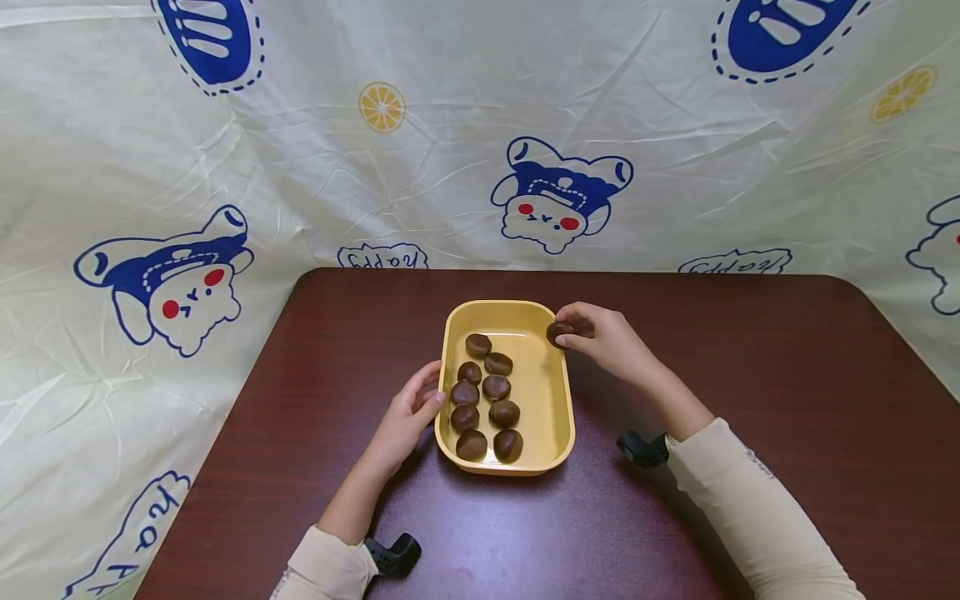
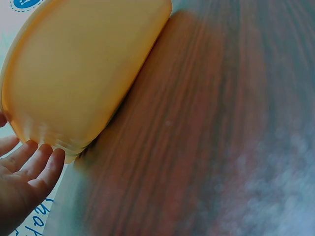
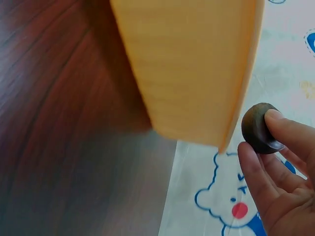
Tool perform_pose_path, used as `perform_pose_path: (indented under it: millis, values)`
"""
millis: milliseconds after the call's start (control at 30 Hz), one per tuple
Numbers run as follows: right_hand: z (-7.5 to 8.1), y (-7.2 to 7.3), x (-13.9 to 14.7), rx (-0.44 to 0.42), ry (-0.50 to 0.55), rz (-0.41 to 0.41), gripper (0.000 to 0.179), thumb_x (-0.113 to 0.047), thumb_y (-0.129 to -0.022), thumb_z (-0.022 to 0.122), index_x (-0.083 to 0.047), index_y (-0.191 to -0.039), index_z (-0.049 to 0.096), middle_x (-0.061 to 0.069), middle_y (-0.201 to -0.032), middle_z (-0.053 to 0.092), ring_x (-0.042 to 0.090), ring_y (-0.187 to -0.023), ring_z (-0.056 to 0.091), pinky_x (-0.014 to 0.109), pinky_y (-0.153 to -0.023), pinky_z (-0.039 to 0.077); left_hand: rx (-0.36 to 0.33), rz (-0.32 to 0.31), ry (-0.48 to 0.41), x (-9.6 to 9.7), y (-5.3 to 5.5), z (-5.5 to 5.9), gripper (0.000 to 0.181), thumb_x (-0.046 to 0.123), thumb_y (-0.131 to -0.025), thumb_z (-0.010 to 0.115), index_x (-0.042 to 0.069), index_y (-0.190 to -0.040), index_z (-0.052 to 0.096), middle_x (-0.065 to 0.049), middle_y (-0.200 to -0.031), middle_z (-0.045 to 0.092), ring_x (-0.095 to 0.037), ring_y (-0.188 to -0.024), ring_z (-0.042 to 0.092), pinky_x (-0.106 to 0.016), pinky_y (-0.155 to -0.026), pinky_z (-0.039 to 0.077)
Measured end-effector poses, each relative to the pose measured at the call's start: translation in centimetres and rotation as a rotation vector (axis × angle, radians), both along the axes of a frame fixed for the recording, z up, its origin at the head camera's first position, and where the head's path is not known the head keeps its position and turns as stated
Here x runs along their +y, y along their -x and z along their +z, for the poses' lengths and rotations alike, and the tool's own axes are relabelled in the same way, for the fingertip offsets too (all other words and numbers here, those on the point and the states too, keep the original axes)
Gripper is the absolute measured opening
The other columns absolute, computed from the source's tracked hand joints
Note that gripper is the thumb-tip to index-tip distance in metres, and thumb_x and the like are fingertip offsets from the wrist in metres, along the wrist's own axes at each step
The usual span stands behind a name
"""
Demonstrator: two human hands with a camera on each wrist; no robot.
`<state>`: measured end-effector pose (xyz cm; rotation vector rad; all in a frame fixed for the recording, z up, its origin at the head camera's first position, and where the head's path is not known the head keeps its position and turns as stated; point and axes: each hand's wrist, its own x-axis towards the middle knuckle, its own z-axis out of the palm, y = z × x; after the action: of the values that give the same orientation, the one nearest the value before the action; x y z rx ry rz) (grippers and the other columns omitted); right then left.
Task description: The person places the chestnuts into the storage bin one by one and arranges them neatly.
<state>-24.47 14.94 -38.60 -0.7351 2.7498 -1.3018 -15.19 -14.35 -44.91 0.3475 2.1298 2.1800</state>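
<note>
In the head view a yellow tray (image 1: 536, 400) stands on the table, with several brown chestnuts (image 1: 504, 414) in two rough columns along its left side. My left hand (image 1: 405, 421) holds the tray's left edge. Its thumb is at the rim, and the fingers (image 2: 40, 164) lie against the outer wall in the left wrist view. At the tray's upper right, my right hand (image 1: 611, 340) pinches a single chestnut (image 3: 257, 129) between thumb and fingertips. This chestnut overlaps the right rim in the head view and shows beside the wall in the right wrist view.
The dark brown wooden table (image 1: 360, 325) has a glossy top with rounded far corners. Behind and left of it hangs a white printed cloth (image 1: 435, 192) with blue cartoon figures. Black bands sit at both wrists, by the cream sleeves (image 1: 750, 508).
</note>
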Motion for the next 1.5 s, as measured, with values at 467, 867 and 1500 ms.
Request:
perform_pose_path:
  millis: [467,867,1500]
  values:
    - [-0.9,2.1,-4.9,0.009,-0.095,0.054,0.020,-0.005,-0.082,0.065,-0.001,-0.100,0.060,0.010,-0.094,0.062,0.023,-0.085,0.059,0.036,-0.073,0.050,0.000,-0.007,0.010,-0.1,0.0,0.1,0.047,0.001,-0.092,0.047,0.001,-0.137,0.031,-0.023,-0.134,0.036,-0.034,-0.116,0.043,-0.038,-0.093,0.039]
    - [-1.8,3.3,-7.4,0.101,-0.310,0.124,0.013,-0.001,-0.080,0.065,0.000,-0.092,0.062,0.007,-0.086,0.062,0.019,-0.081,0.056,0.033,-0.073,0.047,-0.001,-0.007,0.004,-0.1,0.0,0.1,0.046,0.001,-0.092,0.046,0.001,-0.136,0.033,-0.024,-0.133,0.036,-0.035,-0.117,0.042,-0.032,-0.093,0.039]
    - [-2.3,3.3,-7.9,0.116,-0.403,0.210,0.018,0.001,-0.081,0.063,0.002,-0.099,0.063,0.011,-0.094,0.064,0.023,-0.089,0.060,0.033,-0.076,0.049,-0.010,0.001,0.008,0.0,0.0,0.2,0.046,0.002,-0.092,0.047,0.003,-0.136,0.033,-0.023,-0.134,0.036,-0.035,-0.117,0.042,-0.034,-0.093,0.039]
